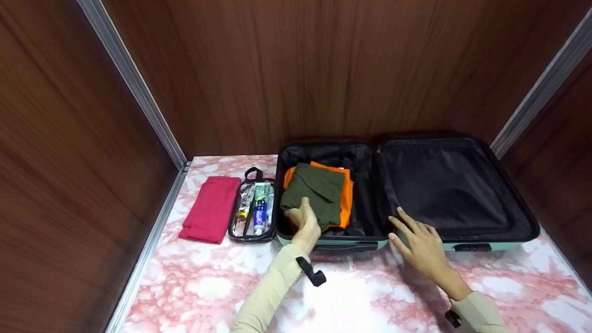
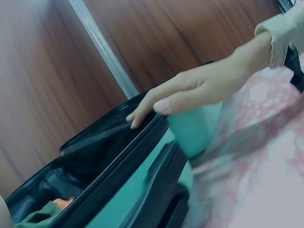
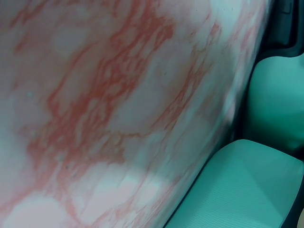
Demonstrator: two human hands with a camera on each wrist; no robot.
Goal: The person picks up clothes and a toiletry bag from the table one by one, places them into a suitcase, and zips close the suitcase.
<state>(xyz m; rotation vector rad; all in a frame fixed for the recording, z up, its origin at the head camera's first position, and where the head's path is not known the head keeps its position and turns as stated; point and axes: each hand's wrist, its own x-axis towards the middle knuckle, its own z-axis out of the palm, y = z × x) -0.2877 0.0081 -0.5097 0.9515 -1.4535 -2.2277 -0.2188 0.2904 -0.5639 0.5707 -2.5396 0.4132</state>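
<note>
Red-white marbled surface [image 1: 203, 286]: under open mint-green suitcase [image 1: 506, 246]
Brown wood-grain wall [image 1: 323, 69]: behind suitcase
Left hand [image 1: 304, 223]: grip unclear
Right hand [image 1: 422, 246]: spread, empty

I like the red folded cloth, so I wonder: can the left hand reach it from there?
Probably yes. The left hand touches the green cloth in the suitcase; the suitcase's side and the clear pouch lie between, but it could likely pass over both. Nothing covers the red folded cloth.

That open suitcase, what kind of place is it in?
Perhaps a small booth: brown wood-look panels stand on three sides, metal strips run along the corners, and the suitcase lies open on a pink-and-white marbled surface.
</note>
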